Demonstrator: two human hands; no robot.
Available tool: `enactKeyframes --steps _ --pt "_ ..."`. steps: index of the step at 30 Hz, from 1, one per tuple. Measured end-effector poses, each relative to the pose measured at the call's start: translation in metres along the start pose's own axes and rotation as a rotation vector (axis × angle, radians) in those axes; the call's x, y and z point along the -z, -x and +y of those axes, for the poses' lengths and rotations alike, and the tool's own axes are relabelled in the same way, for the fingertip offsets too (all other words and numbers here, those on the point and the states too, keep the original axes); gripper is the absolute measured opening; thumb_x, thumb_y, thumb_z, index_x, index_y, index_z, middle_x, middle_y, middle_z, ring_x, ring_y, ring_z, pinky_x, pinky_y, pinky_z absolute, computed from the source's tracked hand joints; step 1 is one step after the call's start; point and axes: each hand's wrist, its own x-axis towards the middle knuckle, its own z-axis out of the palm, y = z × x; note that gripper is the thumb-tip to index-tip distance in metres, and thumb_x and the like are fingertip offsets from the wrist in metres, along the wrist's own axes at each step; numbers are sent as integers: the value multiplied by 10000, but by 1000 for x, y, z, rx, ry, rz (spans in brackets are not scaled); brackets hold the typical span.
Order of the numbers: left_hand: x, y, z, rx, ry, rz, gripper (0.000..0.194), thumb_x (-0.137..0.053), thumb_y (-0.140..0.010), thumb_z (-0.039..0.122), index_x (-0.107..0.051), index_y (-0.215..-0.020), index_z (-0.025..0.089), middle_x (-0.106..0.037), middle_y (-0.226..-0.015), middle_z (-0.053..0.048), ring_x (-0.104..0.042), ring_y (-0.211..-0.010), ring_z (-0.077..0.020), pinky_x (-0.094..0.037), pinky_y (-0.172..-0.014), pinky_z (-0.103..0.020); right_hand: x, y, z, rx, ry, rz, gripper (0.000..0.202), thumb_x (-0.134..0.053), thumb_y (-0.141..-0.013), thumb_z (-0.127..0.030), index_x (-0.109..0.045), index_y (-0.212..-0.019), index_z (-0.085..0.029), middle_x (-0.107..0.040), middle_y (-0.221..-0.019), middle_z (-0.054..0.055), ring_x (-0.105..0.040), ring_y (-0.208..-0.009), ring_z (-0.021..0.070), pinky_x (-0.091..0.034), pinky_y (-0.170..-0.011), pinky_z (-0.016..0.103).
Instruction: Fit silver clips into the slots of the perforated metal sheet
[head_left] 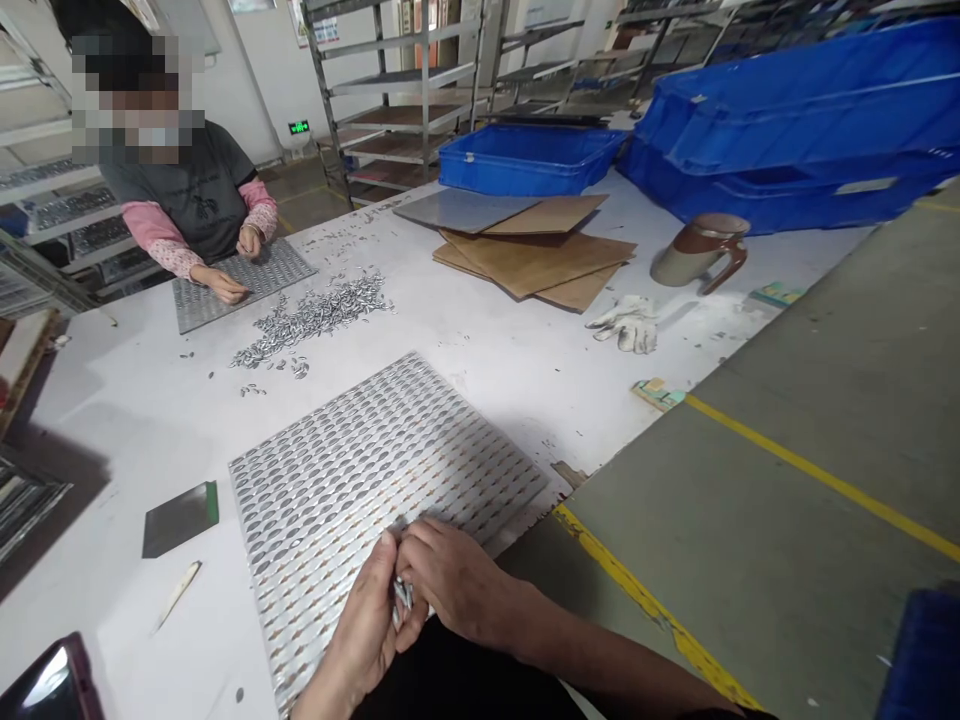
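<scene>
A square panel point(322, 450) lies in front of me, patterned with rows of leaf-shaped recesses. Dark grey oval pieces fill the far rows, while brownish marks show between pale recesses in the nearer rows. My left hand point(360, 610) is curled over the panel's near edge, closed around several small grey metal pieces point(403, 597). Against it, my right hand point(450, 580) has its fingers bent and pinched together at the left fingertips. Whatever lies between those right fingers is hidden.
Beyond the panel is a heap of loose pieces point(315, 320). A co-worker point(195, 200) handles another panel point(262, 285). Cardboard sheets point(540, 260), a glove point(626, 325), a mug point(697, 250) and blue crates point(532, 165) stand right; a scraper blade point(180, 520) and phone point(56, 685) lie left.
</scene>
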Motion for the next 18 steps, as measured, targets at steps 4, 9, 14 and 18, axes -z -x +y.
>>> enactKeyframes --steps 4,9,14,18 --pt "3 0 4 -73 -47 -11 415 -646 -829 556 -563 -759 156 -506 -584 36 -336 -427 -46 -191 -381 -175 -2 0 4 -89 -159 135 181 -377 -984 -139 -484 -849 -192 -559 -851 30 -498 -808 173 -405 -750 296" --pt "16 2 4 -93 -64 -68 388 -686 -822 500 -532 -720 159 -517 -613 31 -295 -427 -28 -108 -391 -185 5 0 2 -91 -337 217 157 -396 -988 -148 -495 -879 -203 -568 -853 19 -523 -834 163 -412 -762 282" --pt "26 3 -2 -48 -87 -61 408 -774 -741 479 -512 -671 174 -458 -501 67 -216 -363 -12 -56 -376 -197 18 6 -1 -136 -396 87 109 -543 -908 -140 -539 -817 -200 -590 -806 -6 -559 -788 144 -410 -729 254" --pt "27 0 -8 -41 -120 -80 404 -802 -713 456 -524 -641 170 -503 -489 51 -219 -340 -8 -60 -358 -194 26 12 0 -125 -321 -62 62 -611 -832 -143 -583 -847 -196 -606 -774 -23 -550 -710 130 -399 -690 245"
